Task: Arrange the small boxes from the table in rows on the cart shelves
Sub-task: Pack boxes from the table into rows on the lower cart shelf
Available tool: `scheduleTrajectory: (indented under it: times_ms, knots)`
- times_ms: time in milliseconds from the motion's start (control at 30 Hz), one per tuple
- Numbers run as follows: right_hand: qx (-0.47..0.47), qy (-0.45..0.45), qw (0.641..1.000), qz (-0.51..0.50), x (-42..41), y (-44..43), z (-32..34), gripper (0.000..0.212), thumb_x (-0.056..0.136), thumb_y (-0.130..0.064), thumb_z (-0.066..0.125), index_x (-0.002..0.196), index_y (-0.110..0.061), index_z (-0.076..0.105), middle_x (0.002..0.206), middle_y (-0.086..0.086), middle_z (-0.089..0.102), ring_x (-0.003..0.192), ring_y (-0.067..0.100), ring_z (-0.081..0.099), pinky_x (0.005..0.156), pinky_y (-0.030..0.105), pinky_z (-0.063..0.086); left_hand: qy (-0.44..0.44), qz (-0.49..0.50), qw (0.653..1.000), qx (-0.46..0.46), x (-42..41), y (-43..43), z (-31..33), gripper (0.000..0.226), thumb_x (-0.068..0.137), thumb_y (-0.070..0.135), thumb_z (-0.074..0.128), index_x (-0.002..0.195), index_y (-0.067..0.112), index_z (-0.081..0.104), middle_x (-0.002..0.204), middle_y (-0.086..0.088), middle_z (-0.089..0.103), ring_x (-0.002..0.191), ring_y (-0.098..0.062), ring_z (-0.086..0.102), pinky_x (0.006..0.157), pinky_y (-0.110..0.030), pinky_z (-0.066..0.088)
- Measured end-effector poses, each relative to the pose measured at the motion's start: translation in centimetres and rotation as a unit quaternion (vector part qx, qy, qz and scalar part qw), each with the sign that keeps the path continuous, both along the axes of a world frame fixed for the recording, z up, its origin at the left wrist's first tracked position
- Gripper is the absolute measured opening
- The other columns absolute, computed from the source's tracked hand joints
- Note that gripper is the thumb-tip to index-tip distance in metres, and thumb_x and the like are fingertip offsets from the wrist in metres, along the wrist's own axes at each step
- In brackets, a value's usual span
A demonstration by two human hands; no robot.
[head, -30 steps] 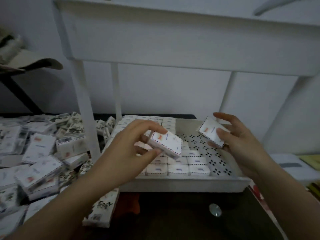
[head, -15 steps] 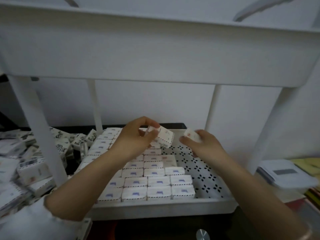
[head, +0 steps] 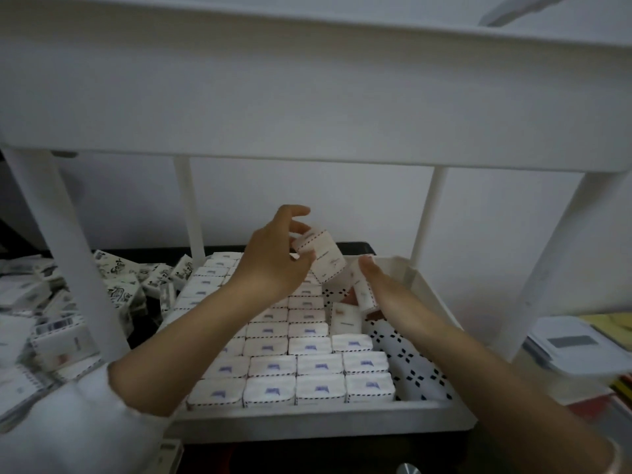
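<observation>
Small white boxes with dashed red-and-blue edges stand in tight rows [head: 307, 371] on the white cart shelf [head: 325, 420]. My left hand [head: 273, 261] holds one such box [head: 323, 256] tilted above the far end of the rows. My right hand [head: 383, 285] grips another box [head: 363, 289] on end over the patterned shelf floor, at the right edge of the rows. One more box [head: 346, 319] stands just in front of it. A loose heap of the same boxes [head: 61, 319] covers the table to the left.
The cart's upper shelf [head: 307, 97] hangs low over my hands, carried by white posts [head: 68, 254] at each corner. The shelf's right strip [head: 417, 371] shows its bare diamond-patterned floor. White containers and papers [head: 578, 347] lie to the right of the cart.
Both hands have moved deeper over the shelf with their boxes. The right hand's box has dropped down to the edge of the rows; the left hand's box has tilted more upright.
</observation>
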State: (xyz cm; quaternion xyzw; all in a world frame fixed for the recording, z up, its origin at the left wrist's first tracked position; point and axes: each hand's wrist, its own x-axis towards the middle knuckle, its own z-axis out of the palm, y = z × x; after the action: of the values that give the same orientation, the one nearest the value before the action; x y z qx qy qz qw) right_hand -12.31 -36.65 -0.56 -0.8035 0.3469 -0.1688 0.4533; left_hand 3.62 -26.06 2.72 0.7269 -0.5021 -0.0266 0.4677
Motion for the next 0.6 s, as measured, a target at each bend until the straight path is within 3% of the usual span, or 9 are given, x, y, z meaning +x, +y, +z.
scheduleTrajectory:
  times_ms: [100, 200, 300, 433, 500, 600]
  knots:
    - [0.045, -0.118, 0.992, -0.013, -1.4, 0.7, 0.4, 0.055, 0.096, -0.064, 0.023, 0.092, -0.031, 0.068, 0.085, -0.002, 0.076, 0.089, 0.020, 0.072, 0.093, 0.048, 0.052, -0.019, -0.025, 0.999, 0.010, -0.9, -1.1, -0.5, 0.050, 0.087, 0.010, 0.066, 0.129, 0.028, 0.045, 0.113, 0.007, 0.057, 0.090, -0.006, 0.059, 0.078, -0.020, 0.052]
    - [0.068, -0.159, 0.985, -0.003, -1.9, 1.3, 0.4, 0.044, 0.101, -0.053, 0.026, 0.098, -0.030, 0.063, 0.085, 0.003, 0.076, 0.088, 0.025, 0.073, 0.086, 0.047, 0.055, -0.038, -0.051, 0.997, 0.040, -1.6, -1.7, -1.1, 0.044, 0.087, 0.011, 0.066, 0.123, 0.029, 0.049, 0.113, 0.009, 0.058, 0.098, -0.008, 0.057, 0.086, -0.025, 0.050]
    - [0.101, -0.186, 0.977, -0.014, -2.2, 1.0, -0.1, 0.045, 0.102, -0.050, 0.025, 0.100, -0.022, 0.060, 0.089, 0.013, 0.075, 0.088, 0.031, 0.071, 0.076, 0.041, 0.052, -0.045, -0.093, 0.988, 0.112, -1.9, -1.8, -1.6, 0.043, 0.084, 0.018, 0.068, 0.119, 0.035, 0.049, 0.111, 0.014, 0.058, 0.099, -0.005, 0.057, 0.080, -0.021, 0.047]
    - [0.136, -0.192, 0.971, -0.054, -2.3, 0.4, -1.0, 0.053, 0.099, -0.057, 0.024, 0.110, -0.019, 0.060, 0.085, 0.013, 0.075, 0.087, 0.028, 0.071, 0.085, 0.040, 0.054, -0.107, -0.116, 0.968, 0.195, -1.9, -1.1, -2.1, 0.031, 0.080, 0.035, 0.071, 0.105, 0.042, 0.056, 0.106, 0.021, 0.061, 0.092, 0.005, 0.053, 0.067, -0.011, 0.035]
    - [0.114, -0.214, 0.967, -0.073, -2.3, -0.2, -1.2, 0.056, 0.099, -0.058, 0.022, 0.112, -0.019, 0.059, 0.079, 0.005, 0.076, 0.075, 0.017, 0.072, 0.069, 0.030, 0.058, -0.108, -0.130, 0.962, 0.213, -1.7, -1.0, -2.3, 0.031, 0.081, 0.030, 0.070, 0.107, 0.041, 0.057, 0.108, 0.019, 0.060, 0.099, 0.000, 0.054, 0.071, -0.011, 0.035]
    - [0.035, -0.214, 0.968, -0.129, -2.0, -1.0, -1.0, 0.051, 0.098, -0.060, 0.024, 0.095, -0.029, 0.064, 0.065, -0.014, 0.070, 0.052, 0.000, 0.063, 0.043, 0.012, 0.044, -0.083, -0.153, 0.959, 0.224, -1.5, -0.7, -2.2, 0.033, 0.082, 0.024, 0.068, 0.108, 0.041, 0.057, 0.113, 0.018, 0.060, 0.107, -0.002, 0.054, 0.087, -0.018, 0.044]
